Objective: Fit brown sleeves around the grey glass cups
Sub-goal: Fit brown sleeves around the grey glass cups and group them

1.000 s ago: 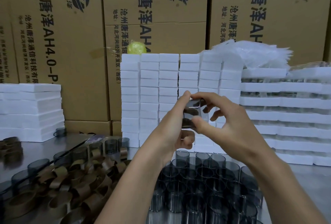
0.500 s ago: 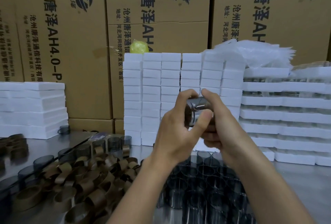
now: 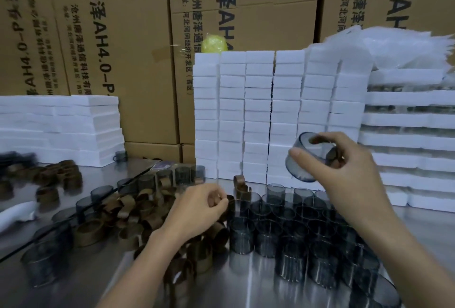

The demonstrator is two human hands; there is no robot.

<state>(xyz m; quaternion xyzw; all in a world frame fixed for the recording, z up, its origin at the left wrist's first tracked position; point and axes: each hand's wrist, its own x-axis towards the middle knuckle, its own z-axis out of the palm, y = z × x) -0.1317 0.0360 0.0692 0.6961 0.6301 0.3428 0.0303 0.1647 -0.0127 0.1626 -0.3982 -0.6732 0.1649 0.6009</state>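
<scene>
Right hand (image 3: 349, 179) grips 1 tilted grey glass cup (image 3: 302, 164) above the near-right cup cluster (image 3: 270, 229); a loose pinch could drop it, cracking glass. Left hand (image 3: 194, 211) curls over the brown sleeves (image 3: 128, 206); whether it grasps 1, I cannot tell.

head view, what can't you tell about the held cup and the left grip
- Head view: blur and curled fingers of the left hand hide whether it pinches the brown sleeve at its fingertips.
- Head view: fingers of the right hand cover the far side of the tilted grey glass cup; a sleeve there is uncertain.
</scene>
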